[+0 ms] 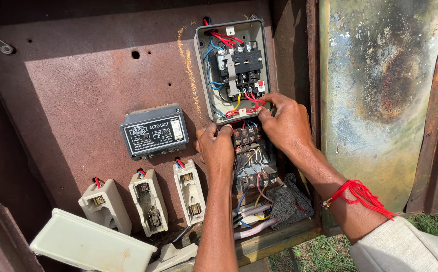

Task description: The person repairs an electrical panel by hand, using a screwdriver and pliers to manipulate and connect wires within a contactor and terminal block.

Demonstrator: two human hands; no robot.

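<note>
Below the open grey starter box, I am pinching red wires with my right hand; my left hand is clenching beside the terminal block (black labelled unit sitting leftward).

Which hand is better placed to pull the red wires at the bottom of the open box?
The right hand: its fingertips already touch the red wires. The left hand sits lower.
</note>
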